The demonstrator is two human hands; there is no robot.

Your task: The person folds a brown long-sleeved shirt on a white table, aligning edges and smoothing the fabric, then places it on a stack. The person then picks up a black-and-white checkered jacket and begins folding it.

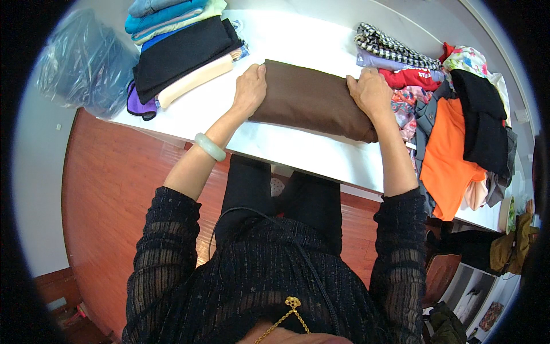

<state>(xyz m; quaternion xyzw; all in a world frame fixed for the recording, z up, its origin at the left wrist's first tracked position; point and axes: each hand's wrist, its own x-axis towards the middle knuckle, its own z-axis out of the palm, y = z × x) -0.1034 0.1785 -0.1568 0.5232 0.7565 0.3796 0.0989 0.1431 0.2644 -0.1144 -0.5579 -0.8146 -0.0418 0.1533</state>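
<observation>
A folded brown garment (313,101) lies on the white table (300,36) in front of me, in a compact, roughly rectangular bundle. My left hand (251,88) grips its left end near the upper corner, with the thumb at the edge. At the other end, my right hand (370,92) holds the upper right corner, fingers curled over it. The undersides of both hands are hidden. A pale green bangle is on my left wrist.
To the left rises a stack of folded clothes (189,53), beside a clear plastic bag of dark contents (88,64). An orange garment (449,159), a black garment (483,120) and a red garment (408,79) lie in a loose pile at the right. A potted plant (510,215) stands beyond.
</observation>
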